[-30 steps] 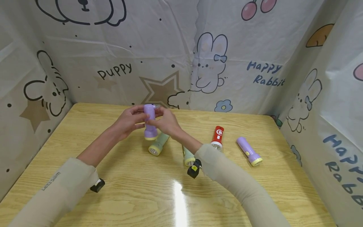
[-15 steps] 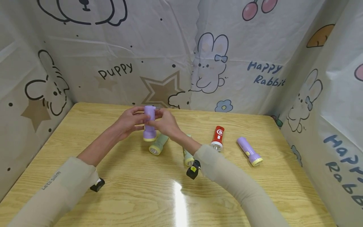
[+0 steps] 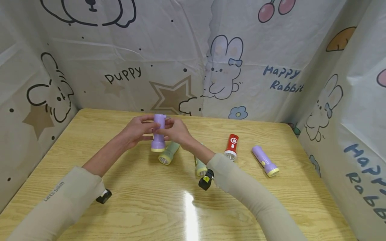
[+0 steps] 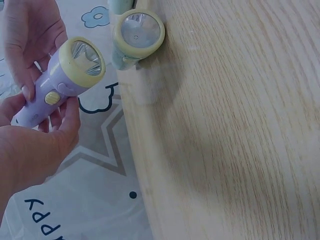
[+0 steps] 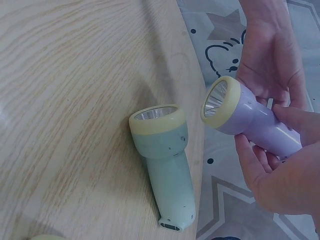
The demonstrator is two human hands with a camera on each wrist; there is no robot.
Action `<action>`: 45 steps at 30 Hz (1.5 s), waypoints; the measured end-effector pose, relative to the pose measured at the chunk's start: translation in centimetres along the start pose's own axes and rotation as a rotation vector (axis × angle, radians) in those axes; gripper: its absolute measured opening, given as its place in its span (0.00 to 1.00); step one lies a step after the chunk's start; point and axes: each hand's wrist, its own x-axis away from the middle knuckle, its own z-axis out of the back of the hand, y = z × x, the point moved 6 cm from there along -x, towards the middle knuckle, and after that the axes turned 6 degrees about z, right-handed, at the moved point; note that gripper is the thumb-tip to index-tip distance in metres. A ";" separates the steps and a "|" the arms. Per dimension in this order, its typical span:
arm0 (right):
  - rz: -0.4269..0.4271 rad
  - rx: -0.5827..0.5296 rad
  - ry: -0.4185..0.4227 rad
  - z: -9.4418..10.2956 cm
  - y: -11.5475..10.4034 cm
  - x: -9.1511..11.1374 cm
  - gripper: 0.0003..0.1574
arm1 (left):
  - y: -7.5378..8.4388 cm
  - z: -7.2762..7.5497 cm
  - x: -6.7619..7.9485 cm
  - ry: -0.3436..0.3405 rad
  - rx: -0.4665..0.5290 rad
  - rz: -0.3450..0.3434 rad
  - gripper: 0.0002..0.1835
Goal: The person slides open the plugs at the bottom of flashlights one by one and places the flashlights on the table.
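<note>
Both hands hold a purple flashlight (image 3: 159, 134) with a yellow rim above the table. Its lens end points down in the head view, and its tail end is up. The left hand (image 3: 135, 132) grips the barrel from the left, thumb across it. From the other side the right hand (image 3: 178, 132) pinches the barrel with thumb and fingers. A yellow switch (image 4: 52, 98) shows on the barrel in the left wrist view, between the fingers of both hands. Just below lies a green flashlight (image 5: 170, 175) with a yellow rim, apart from the hands.
Under the right forearm lies another green flashlight (image 3: 200, 167), partly hidden. Farther right are a red flashlight (image 3: 231, 147) with a white rim and a second purple flashlight (image 3: 265, 160). A printed cloth (image 3: 169, 60) stands around the wooden table (image 3: 144, 207).
The held flashlight has sunk slightly and its lens end has swung a little left. A thin shiny piece near its tail shows less now. Both hands keep their hold.
</note>
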 end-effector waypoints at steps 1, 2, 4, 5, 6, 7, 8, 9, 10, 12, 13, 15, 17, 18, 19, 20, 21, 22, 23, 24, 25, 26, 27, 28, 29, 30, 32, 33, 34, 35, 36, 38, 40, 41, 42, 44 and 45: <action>-0.006 -0.010 -0.005 0.0 0.1 0.0 0.26 | 0.0 0.0 0.0 0.002 -0.009 0.003 0.31; -0.012 -0.019 -0.008 0.0 0.2 0.0 0.26 | -0.1 0.0 0.0 0.008 -0.015 0.008 0.30; -0.020 -0.032 -0.014 -0.1 0.4 -0.1 0.26 | -0.2 0.1 -0.1 0.019 -0.027 0.018 0.30; -0.025 -0.035 -0.016 -0.1 0.4 -0.1 0.26 | -0.3 0.2 -0.1 0.023 -0.028 0.023 0.30; -0.029 -0.036 -0.018 -0.1 0.5 -0.1 0.26 | -0.3 0.2 -0.2 0.023 -0.030 0.027 0.30; -0.034 -0.035 -0.018 0.0 0.5 -0.1 0.26 | -0.3 0.2 -0.2 0.025 -0.025 0.033 0.30; -0.038 -0.034 -0.019 0.0 0.5 -0.1 0.27 | -0.4 0.3 -0.3 0.027 -0.027 0.040 0.30; -0.041 -0.035 -0.021 0.0 0.6 -0.1 0.27 | -0.4 0.3 -0.3 0.026 -0.028 0.044 0.30; -0.045 -0.033 -0.022 0.0 0.6 -0.1 0.27 | -0.4 0.3 -0.3 0.023 -0.027 0.048 0.30; -0.053 -0.033 -0.023 0.1 0.7 0.0 0.27 | -0.5 0.3 -0.4 0.023 -0.029 0.060 0.31; -0.057 -0.031 -0.022 0.2 0.7 0.0 0.27 | -0.5 0.3 -0.4 0.023 -0.028 0.066 0.31; -0.066 -0.031 -0.021 0.3 0.8 0.1 0.26 | -0.6 0.4 -0.5 0.021 -0.031 0.072 0.32; -0.077 -0.029 -0.014 0.4 0.9 0.1 0.26 | -0.6 0.5 -0.5 0.025 -0.036 0.078 0.32; -0.082 -0.028 -0.010 0.5 1.0 0.1 0.26 | -0.7 0.6 -0.6 0.024 -0.035 0.080 0.32; -0.086 -0.027 -0.005 0.6 1.1 0.0 0.26 | -0.7 0.6 -0.6 0.024 -0.034 0.081 0.32; -0.089 -0.029 -0.001 0.7 1.2 0.0 0.26 | -0.8 0.7 -0.7 0.025 -0.033 0.084 0.32; -0.090 -0.029 0.002 0.7 1.3 0.0 0.26 | -0.9 0.8 -0.7 0.026 -0.032 0.086 0.33; -0.091 -0.031 0.006 0.8 1.4 0.0 0.27 | -0.9 0.9 -0.8 0.025 -0.033 0.088 0.33; -0.091 -0.030 0.009 0.9 1.5 0.0 0.27 | -1.0 1.0 -0.8 0.025 -0.033 0.090 0.34; -0.091 -0.032 0.012 0.9 1.6 0.0 0.28 | -1.1 1.1 -0.9 0.023 -0.032 0.092 0.34; -0.090 -0.032 0.013 1.0 1.6 0.0 0.29 | -1.1 1.1 -0.9 0.024 -0.031 0.095 0.34; -0.091 -0.033 0.015 1.1 1.7 0.1 0.29 | -1.2 1.2 -1.0 0.024 -0.035 0.098 0.35; -0.093 -0.031 0.019 1.1 1.7 0.1 0.30 | -1.3 1.2 -1.0 0.024 -0.036 0.101 0.35; -0.096 -0.028 0.023 1.2 1.8 0.1 0.30 | -1.4 1.3 -1.1 0.024 -0.038 0.104 0.35; -0.099 -0.027 0.026 1.3 1.9 0.1 0.31 | -1.4 1.3 -1.2 0.025 -0.040 0.106 0.35; -0.102 -0.024 0.029 1.4 2.0 0.1 0.31 | -1.5 1.4 -1.2 0.026 -0.042 0.110 0.35; -0.108 -0.021 0.035 1.6 2.2 0.1 0.31 | -1.7 1.5 -1.3 0.025 -0.051 0.113 0.36; -0.111 -0.022 0.036 1.7 2.3 0.1 0.31 | -1.8 1.6 -1.3 0.027 -0.055 0.114 0.36; -0.112 -0.025 0.037 1.8 2.3 0.1 0.32 | -1.8 1.7 -1.3 0.027 -0.059 0.116 0.36; -0.114 -0.027 0.037 1.8 2.4 0.1 0.32 | -1.9 1.7 -1.3 0.028 -0.061 0.117 0.36; -0.116 -0.028 0.039 1.9 2.4 0.1 0.31 | -1.9 1.8 -1.3 0.026 -0.064 0.118 0.36; -0.119 -0.031 0.043 2.1 2.5 0.1 0.30 | -2.1 2.0 -1.3 0.026 -0.070 0.121 0.36; -0.121 -0.030 0.045 2.2 2.6 0.1 0.29 | -2.2 2.2 -1.3 0.029 -0.081 0.124 0.36; -0.121 -0.029 0.046 2.3 2.6 0.1 0.29 | -2.2 2.3 -1.3 0.029 -0.086 0.124 0.37; -0.122 -0.027 0.045 2.3 2.6 0.1 0.28 | -2.3 2.4 -1.3 0.030 -0.092 0.127 0.37; -0.121 -0.024 0.042 2.4 2.7 0.1 0.28 | -2.5 2.8 -1.4 0.039 -0.101 0.135 0.38; -0.121 -0.022 0.039 2.5 2.7 0.2 0.28 | -2.6 2.9 -1.5 0.043 -0.103 0.140 0.38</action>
